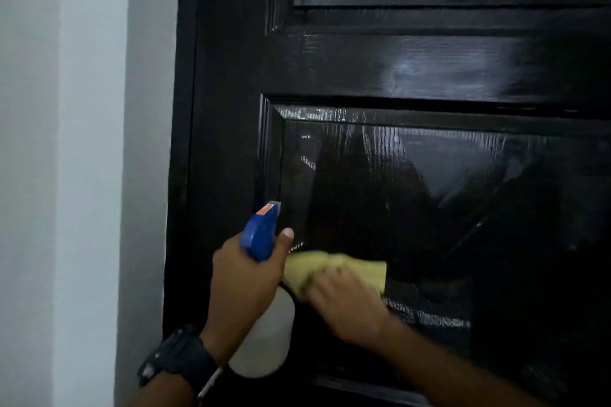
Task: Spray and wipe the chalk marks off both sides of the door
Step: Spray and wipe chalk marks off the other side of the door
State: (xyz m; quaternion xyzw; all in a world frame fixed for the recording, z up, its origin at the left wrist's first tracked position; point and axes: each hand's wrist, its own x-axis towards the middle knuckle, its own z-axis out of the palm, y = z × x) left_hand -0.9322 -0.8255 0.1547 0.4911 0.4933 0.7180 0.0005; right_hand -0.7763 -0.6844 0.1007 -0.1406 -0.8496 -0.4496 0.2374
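A glossy black panelled door (413,59) fills most of the view, its surface wet and streaked. Faint white chalk marks (307,162) show on the lower panel, with more (429,315) under the cloth. My left hand (244,284) grips a spray bottle (264,340) with a blue trigger head and a white body, its nozzle close to the panel's left edge. My right hand (347,301) presses a yellow cloth (330,266) flat against the lower panel, just right of the bottle.
A white wall (82,142) runs along the left beside the black door frame (185,142). A black watch (178,360) sits on my left wrist. The raised panel mouldings form ridges across the door.
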